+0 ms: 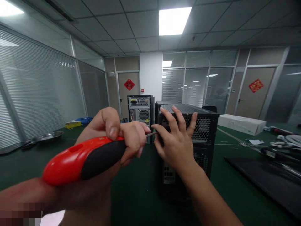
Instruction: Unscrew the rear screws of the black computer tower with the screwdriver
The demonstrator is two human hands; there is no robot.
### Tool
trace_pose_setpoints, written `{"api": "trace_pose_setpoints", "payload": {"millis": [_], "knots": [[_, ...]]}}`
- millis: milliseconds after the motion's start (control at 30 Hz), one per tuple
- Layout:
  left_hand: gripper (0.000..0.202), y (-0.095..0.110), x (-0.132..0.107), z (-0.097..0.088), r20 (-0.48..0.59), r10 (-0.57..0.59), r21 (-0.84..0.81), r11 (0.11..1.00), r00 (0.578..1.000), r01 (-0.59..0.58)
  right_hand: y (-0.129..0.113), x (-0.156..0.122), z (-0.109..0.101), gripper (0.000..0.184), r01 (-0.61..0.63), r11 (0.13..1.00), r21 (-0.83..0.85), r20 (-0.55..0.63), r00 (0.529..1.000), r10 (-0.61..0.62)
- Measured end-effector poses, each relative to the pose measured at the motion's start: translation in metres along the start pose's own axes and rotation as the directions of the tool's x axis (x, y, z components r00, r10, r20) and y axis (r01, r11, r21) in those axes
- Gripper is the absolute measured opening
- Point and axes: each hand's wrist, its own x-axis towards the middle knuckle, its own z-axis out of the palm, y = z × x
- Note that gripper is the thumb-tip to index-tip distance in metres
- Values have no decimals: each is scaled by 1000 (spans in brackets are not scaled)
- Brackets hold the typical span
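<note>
My left hand (117, 135) is closed around a screwdriver (82, 158) with a red and black handle. Its metal shaft points right toward the upper rear edge of a black computer case (204, 128) that stands upright on the green table (141, 194). My right hand (175, 138) rests against the case's rear panel, fingers spread over the mesh grille, thumb and forefinger near the screwdriver tip. The tip itself is hidden behind my fingers.
A second computer case (139, 111) stands behind, its rear panel facing me. A long white box (242, 124) lies at the right. A black side panel (265, 179) and cables lie on the table's right. A metal tray (47, 136) sits at far left.
</note>
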Motion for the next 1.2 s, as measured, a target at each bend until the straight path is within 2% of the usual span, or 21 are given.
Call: {"api": "trace_pose_setpoints", "payload": {"millis": [100,267,433,600,733,933,1133,1200], "knots": [[27,3,3,-1,53,40,129,991,998,-47,0,0,0,29,4,1000,0,-8,1000,-4],[21,8,0,0,31,69,233,970,997,-74,-1,0,1,29,3,1000,-3,-13,1000,-3],[20,1,0,6,17,95,173,980,995,-96,-1,-1,2,28,5,1000,-18,-18,1000,-5],[22,-2,3,10,50,21,123,992,999,-27,0,-1,1,25,5,1000,-19,-11,1000,-5],[21,3,2,6,128,23,182,982,991,-46,0,-1,-1,25,6,1000,-8,4,1000,-6],[36,3,2,0,221,58,196,975,974,-102,-1,-1,-1,24,8,1000,-17,-3,1000,-8],[25,-4,0,4,200,-15,122,993,980,-10,-2,-2,3,24,10,1000,-29,4,1000,-10],[26,-3,1,3,209,-28,134,991,978,0,-3,0,-5,37,15,999,-37,39,999,-14]]}}
